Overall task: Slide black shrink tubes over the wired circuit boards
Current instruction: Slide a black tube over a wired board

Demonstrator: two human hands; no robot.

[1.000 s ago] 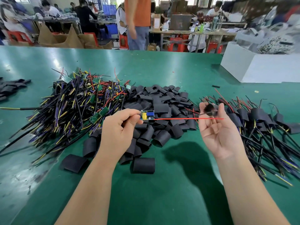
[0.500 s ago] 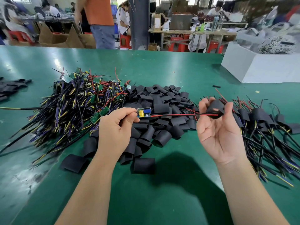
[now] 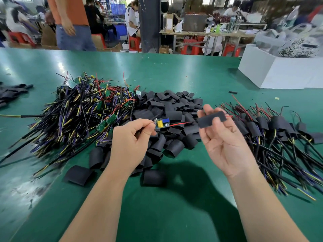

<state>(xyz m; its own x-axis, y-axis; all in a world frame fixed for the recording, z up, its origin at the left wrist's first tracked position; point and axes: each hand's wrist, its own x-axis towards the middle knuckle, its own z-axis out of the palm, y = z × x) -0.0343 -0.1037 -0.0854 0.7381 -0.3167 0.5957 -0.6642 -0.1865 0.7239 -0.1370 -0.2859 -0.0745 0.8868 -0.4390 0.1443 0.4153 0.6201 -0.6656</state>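
My left hand point(image 3: 130, 144) pinches the near end of a small circuit board point(image 3: 162, 123) with a yellow and a blue part on it. Its red wire point(image 3: 178, 124) runs right into a flat black shrink tube point(image 3: 210, 119), and the wire's tip pokes out of the tube's far end. My right hand point(image 3: 222, 137) holds that tube between thumb and fingers, palm up. The tube sits on the wire, a short way right of the board.
A heap of wired boards point(image 3: 75, 110) lies at the left, loose black tubes point(image 3: 167, 110) are piled in the middle, and sleeved boards point(image 3: 279, 133) lie at the right. A white box point(image 3: 272, 74) stands back right. People move beyond the green table point(image 3: 157, 206).
The tube has moved left along the red wire toward the board, and the wire's tip now sticks out its far end. A person in an orange shirt walked left behind the table.
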